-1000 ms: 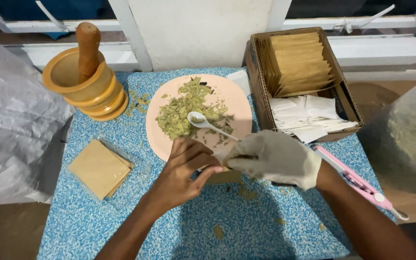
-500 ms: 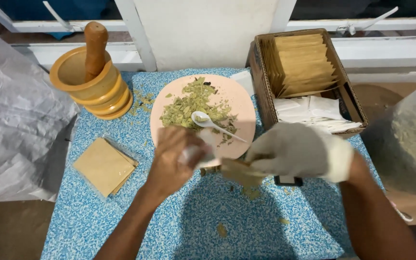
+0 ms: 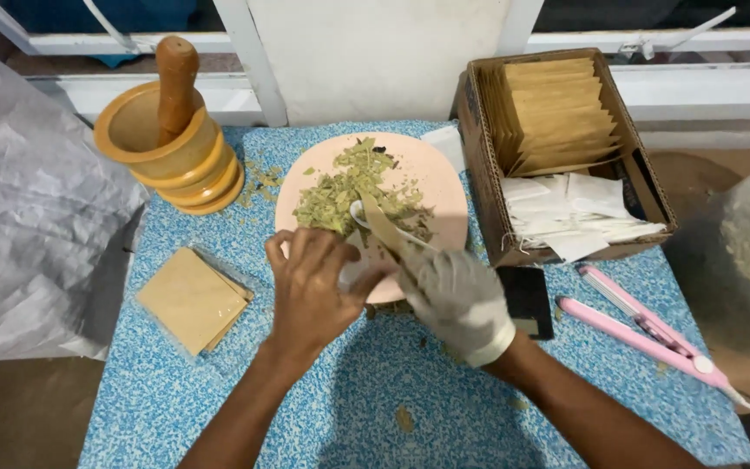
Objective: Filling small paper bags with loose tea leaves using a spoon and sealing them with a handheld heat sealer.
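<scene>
- My gloved right hand [image 3: 460, 300] pinches a flat tan paper sachet [image 3: 382, 227], tilted toward 11 o'clock over the near edge of the pink plate [image 3: 444, 187]
- My bare left hand [image 3: 312, 282] curls around something white; I cannot tell what
- Crumbled dry green leaves [image 3: 345, 187] heap on the plate, partly hiding a white spoon [image 3: 359, 211]

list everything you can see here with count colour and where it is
mortar: one, wooden tan, table's far left
pestle: one, brown, standing in mortar
plate: one, pink, table centre
dried leaves: one heap, green, on plate
spoon: one, white, on plate
cardboard box: one, brown, right of plate
brown sachets: one row, in box
flat iron: one, pink, near right
sachet stack: one, tan, near left
left hand: bare, at plate's near edge
right hand: gloved white, holding a tan sachet
</scene>
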